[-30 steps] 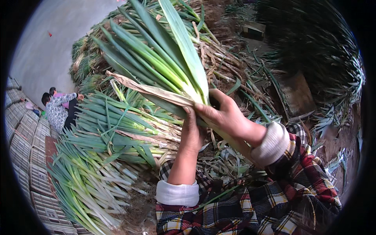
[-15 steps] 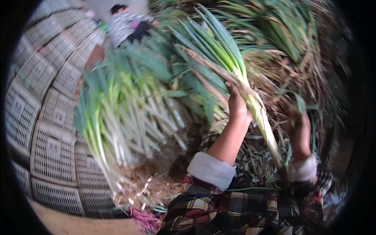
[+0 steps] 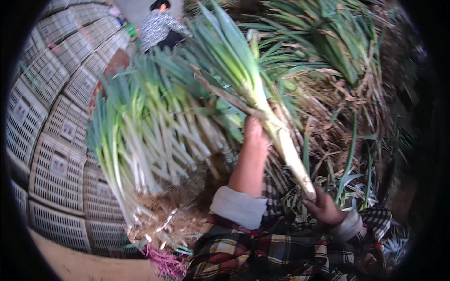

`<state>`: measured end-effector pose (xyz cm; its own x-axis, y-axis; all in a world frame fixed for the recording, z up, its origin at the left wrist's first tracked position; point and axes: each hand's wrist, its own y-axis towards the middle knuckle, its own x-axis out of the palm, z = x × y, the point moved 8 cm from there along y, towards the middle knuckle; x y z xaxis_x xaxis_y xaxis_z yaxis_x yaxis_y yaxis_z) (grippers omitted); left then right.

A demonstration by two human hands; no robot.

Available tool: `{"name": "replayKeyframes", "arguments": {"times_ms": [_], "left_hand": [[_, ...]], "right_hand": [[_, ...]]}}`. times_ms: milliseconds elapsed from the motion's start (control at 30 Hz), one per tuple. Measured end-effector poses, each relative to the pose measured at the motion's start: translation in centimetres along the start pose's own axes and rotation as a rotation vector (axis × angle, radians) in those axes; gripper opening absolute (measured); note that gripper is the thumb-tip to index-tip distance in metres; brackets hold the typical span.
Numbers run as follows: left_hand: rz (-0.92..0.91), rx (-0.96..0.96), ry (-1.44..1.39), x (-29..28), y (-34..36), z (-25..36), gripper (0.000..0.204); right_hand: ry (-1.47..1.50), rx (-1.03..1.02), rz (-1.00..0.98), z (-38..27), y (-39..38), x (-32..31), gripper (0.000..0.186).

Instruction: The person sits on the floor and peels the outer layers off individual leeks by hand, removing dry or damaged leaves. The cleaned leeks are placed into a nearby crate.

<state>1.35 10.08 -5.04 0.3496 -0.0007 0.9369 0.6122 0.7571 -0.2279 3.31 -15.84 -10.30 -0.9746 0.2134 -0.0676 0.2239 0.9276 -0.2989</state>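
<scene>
The right hand (image 3: 325, 207) is closed around the pale root end of a large green onion (image 3: 262, 105), gripping it low on the white shank. Further up the same stalk, the left hand (image 3: 256, 132) wraps around the shank where white turns to green, with a dry brown outer leaf (image 3: 220, 91) trailing from that spot up and to the left. Held between the two hands, the onion slants from the lower right grip up to the upper left, its long green blades fanning out above the left hand.

Just left of the left forearm lies a bundled heap of cleaned onions (image 3: 145, 140), white stalks pointing down toward loose soil and roots. Beyond that heap, further left, stand stacked white plastic crates (image 3: 51, 154). Above and right of the grips sprawls a pile of uncleaned onions and dry leaves (image 3: 337, 70). Far beyond the raised blades, another person (image 3: 161, 25) in a patterned top crouches by the crates.
</scene>
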Motion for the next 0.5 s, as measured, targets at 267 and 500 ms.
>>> {"name": "replayKeyframes", "arguments": {"times_ms": [267, 500], "left_hand": [[-0.546, -0.504, 1.201, -1.6, -4.4, -12.9, 0.016], [-0.850, -0.208, 2.071, -3.2, -7.0, -15.8, 0.031]], "right_hand": [[-0.101, -0.189, 0.178, -4.3, -1.3, -2.9, 0.038], [-0.486, -0.149, 0.451, -5.9, -1.8, -5.6, 0.043]]}}
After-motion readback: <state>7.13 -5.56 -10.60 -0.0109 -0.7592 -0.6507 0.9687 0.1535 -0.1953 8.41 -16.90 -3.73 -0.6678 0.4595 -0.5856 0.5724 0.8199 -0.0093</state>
